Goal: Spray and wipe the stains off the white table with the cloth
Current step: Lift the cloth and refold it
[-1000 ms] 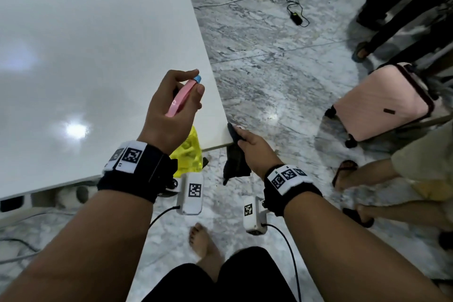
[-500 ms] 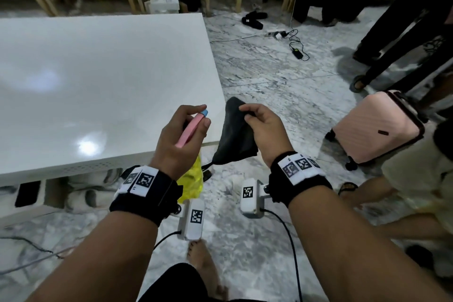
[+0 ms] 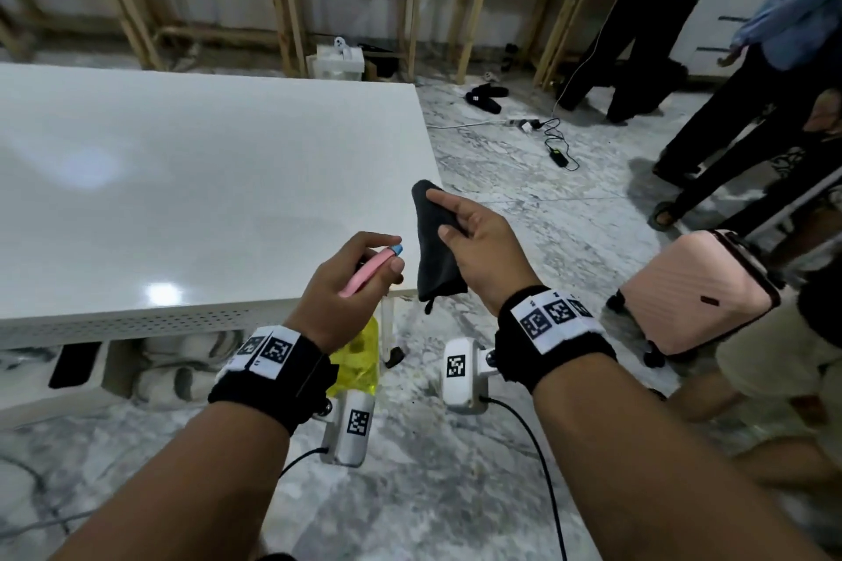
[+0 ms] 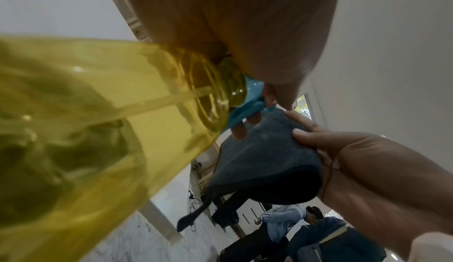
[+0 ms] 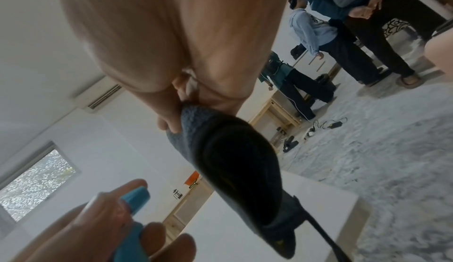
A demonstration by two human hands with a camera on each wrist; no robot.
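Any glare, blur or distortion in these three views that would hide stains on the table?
Head view: ceiling-light glare spots on the white table, wide-angle bending at the edges, no stains discernible. Left wrist view: the yellow spray bottle fills the frame, soft and close. Right wrist view: the dark cloth is underexposed, the foreground fingers blurred.

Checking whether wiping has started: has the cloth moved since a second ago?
Yes. The cloth was draped over the table's near right corner; now the right hand holds it up in the air beside that corner.
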